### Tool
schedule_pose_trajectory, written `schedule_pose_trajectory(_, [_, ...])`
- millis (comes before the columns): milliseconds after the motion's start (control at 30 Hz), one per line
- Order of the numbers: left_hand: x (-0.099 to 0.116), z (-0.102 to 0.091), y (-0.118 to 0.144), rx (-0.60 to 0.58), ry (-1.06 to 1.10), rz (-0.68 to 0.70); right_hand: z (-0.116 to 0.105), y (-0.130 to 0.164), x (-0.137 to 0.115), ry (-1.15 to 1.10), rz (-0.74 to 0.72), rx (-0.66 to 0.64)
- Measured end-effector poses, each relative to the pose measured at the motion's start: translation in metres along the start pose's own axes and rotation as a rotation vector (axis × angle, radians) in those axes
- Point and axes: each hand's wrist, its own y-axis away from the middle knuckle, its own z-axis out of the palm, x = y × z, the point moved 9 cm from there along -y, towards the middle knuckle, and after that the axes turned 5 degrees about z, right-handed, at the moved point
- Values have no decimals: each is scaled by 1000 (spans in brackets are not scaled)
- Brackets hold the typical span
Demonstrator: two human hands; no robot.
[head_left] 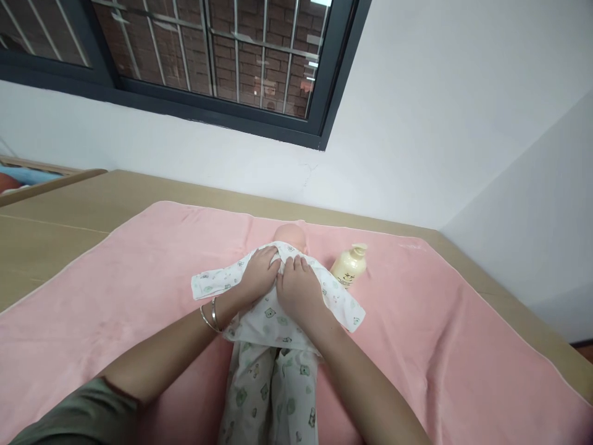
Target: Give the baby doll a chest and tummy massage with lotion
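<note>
Pink towel (pixel 139 278) covers the tabletop (pixel 55 228); left hand (pixel 257 275) and right hand (pixel 299 287) pinch the doll's (pixel 290 236) printed shirt (pixel 278 315) at the collar, lotion bottle (pixel 349 264) at two o'clock; closing the neckline seems next.

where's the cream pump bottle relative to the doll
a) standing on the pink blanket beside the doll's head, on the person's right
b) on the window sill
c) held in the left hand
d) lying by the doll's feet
a: the pump bottle stands on the pink blanket just right of the doll's head, while both hands rest on the doll's printed top.
</note>
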Motion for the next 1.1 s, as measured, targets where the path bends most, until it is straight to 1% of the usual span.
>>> schedule_pose_trajectory(67, [-1,0,-3,-29,-20,-5,-2,0,-2,-22,-43,3])
schedule_pose_trajectory(133, [6,1,0,-34,-103,27,-5,-9,7,-77,-44,18])
schedule_pose_trajectory(200, [22,2,9,-11,-207,78,-4,-22,23,-137,4,19])
schedule_pose_trajectory(267, [40,4,21,11,-292,144,0,-34,38,-179,53,-9])
schedule_pose_trajectory(333, [54,7,29,5,-330,204,4,-39,43,-189,67,-44])
schedule_pose_trajectory(367, [57,7,31,-8,-330,220,5,-39,42,-180,69,-56])
schedule_pose_trajectory(433, [53,7,27,-51,-300,198,4,-33,38,-136,80,-61])
schedule_pose_trajectory(500, [36,7,18,-113,-248,111,0,-22,29,-83,75,-56])
schedule_pose_trajectory(567, [16,6,7,-166,-197,9,-6,-11,19,-40,40,-55])
schedule_pose_trajectory(633, [3,6,-1,-189,-170,-53,-11,-4,14,-26,7,-62])
schedule_pose_trajectory(667, [0,6,-2,-188,-175,-63,-13,-2,14,-32,7,-65])
schedule_pose_trajectory(700, [0,5,-2,-178,-193,-58,-14,-3,17,-48,17,-66])
schedule_pose_trajectory(767, [6,5,2,-135,-253,-21,-15,-9,25,-101,46,-48])
schedule_pose_trajectory(867, [26,4,17,-50,-323,56,-10,-25,43,-164,94,-18])
schedule_pose_trajectory(933, [39,6,26,-34,-340,116,-3,-35,53,-185,124,-25])
schedule_pose_trajectory(1000, [47,8,29,-44,-338,170,2,-39,56,-187,129,-34])
schedule_pose_trajectory(1033, [47,7,28,-51,-327,178,3,-40,54,-175,116,-31])
schedule_pose_trajectory(1100, [37,4,19,-74,-280,119,1,-36,48,-124,95,-16])
